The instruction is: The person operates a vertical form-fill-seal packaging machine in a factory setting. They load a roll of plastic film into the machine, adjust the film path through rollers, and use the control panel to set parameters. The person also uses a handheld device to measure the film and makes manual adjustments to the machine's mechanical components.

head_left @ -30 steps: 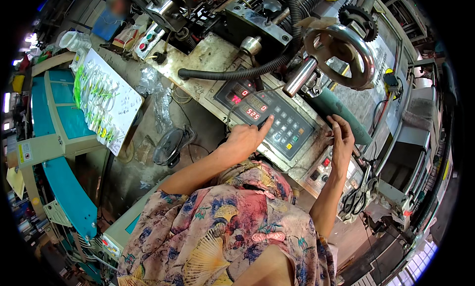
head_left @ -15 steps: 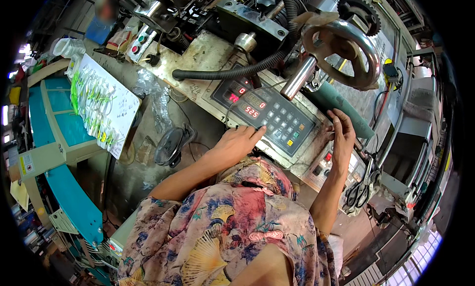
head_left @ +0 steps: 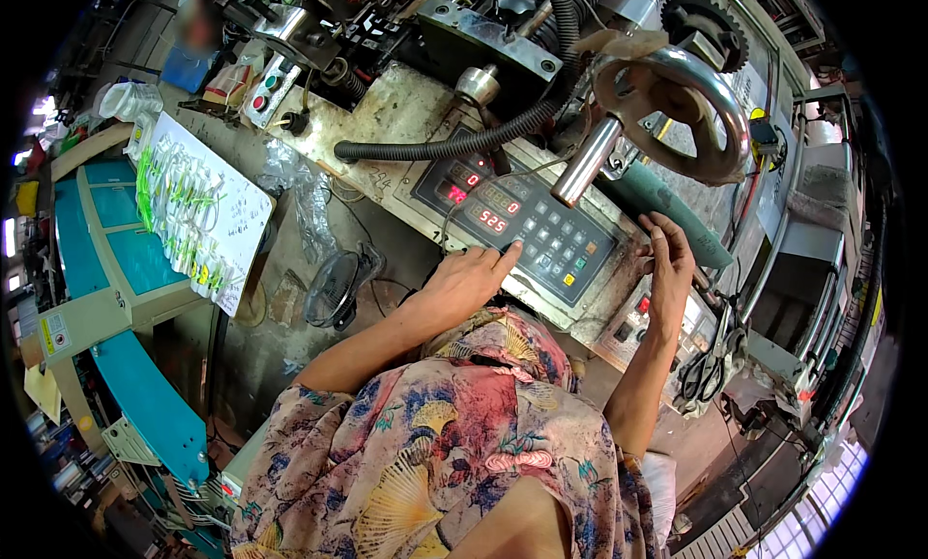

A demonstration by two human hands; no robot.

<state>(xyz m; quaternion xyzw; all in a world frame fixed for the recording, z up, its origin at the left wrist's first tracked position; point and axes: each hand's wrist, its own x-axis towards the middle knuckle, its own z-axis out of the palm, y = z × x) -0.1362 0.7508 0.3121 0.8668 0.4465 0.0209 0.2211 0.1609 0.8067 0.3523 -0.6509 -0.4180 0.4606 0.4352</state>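
Observation:
My left hand [head_left: 467, 277] lies along the front edge of a control panel [head_left: 599, 252]. Its fingers are partly spread, and one fingertip reaches the lower left corner of the keypad [head_left: 553, 240]. Red lit digits show on the displays [head_left: 491, 217] beside the keys. To the right, my right hand [head_left: 669, 259] rests at the panel's right edge, near a dark green roll or tube [head_left: 667, 211]. Its fingers are bent, with a gap to the thumb, and I see nothing held in it. The exact contact under the right fingertips is hidden.
A metal handwheel [head_left: 720, 105] stands above the panel, and a black corrugated hose [head_left: 416, 147] crosses over it. Scissors [head_left: 710, 375] hang at the right. At left are a small black fan [head_left: 333, 286] and a white board [head_left: 242, 230] with green-and-white strips.
Both hands keep practically the same place and pose. Only the whole view has shifted very slightly.

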